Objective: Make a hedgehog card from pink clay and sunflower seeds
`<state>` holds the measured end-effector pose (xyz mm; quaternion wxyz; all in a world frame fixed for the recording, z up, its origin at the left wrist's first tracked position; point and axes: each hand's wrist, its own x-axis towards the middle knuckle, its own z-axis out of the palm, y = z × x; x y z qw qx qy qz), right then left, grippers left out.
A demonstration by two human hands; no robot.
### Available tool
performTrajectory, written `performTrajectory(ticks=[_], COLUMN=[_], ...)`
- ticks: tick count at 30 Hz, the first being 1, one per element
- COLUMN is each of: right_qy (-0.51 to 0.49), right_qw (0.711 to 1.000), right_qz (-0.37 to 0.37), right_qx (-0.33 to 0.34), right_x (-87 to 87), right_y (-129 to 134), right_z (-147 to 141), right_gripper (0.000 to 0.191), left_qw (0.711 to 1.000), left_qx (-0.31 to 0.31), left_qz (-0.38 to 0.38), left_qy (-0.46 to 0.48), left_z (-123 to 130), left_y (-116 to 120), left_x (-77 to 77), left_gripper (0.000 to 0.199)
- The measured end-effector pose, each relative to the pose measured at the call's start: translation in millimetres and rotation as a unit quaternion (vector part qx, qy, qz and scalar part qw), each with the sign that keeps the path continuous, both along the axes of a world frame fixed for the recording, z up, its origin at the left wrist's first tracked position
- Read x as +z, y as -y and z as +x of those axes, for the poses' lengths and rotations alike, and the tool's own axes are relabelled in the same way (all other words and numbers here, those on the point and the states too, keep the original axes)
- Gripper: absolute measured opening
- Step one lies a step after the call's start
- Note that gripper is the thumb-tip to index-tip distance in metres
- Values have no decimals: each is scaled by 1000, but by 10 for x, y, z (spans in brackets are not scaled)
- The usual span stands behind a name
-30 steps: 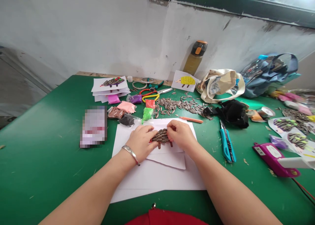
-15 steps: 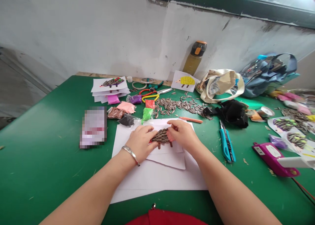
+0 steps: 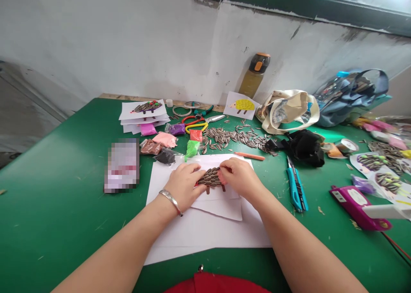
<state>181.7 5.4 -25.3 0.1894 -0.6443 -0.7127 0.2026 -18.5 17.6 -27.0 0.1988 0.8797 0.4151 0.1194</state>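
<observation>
A hedgehog figure [image 3: 210, 177] covered in rows of striped sunflower seeds lies on a small white paper [image 3: 221, 209], with pink clay at its right end and brown legs below. My left hand [image 3: 184, 182] rests on the paper at the figure's left end, thumb and fingers apart. At the right end, my right hand [image 3: 240, 175] is closed in a pinch against the pink clay. Whatever sits between its fingertips is hidden. Larger white sheets [image 3: 180, 237] lie underneath.
Loose sunflower seeds [image 3: 218, 137], scissors [image 3: 201, 124] and bagged clay, including a green packet [image 3: 192, 149], lie beyond the papers. A blue utility knife [image 3: 296, 186] and a magenta glue gun [image 3: 356, 207] are at right. A bottle [image 3: 253, 77] leans against the wall.
My right hand has shifted very slightly at the pink end of the hedgehog, still pinched. The left hand and the paper keep their places.
</observation>
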Motion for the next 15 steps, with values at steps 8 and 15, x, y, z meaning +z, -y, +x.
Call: performTrajectory(ticks=[8,15], right_qy=[-8,-11], right_qw=[1000,1000], right_qz=[-8,-24], right_qx=[-26,-4], right_x=[1,1], right_y=[-5,-6], right_z=[64,35], right_gripper=[24,25], left_qw=[1000,1000], left_qx=[2,4], left_qz=[-3,-4], left_qy=[-4,-4], left_z=[-6,-2], left_y=[1,4], left_x=[-9,3], left_gripper=[16,17])
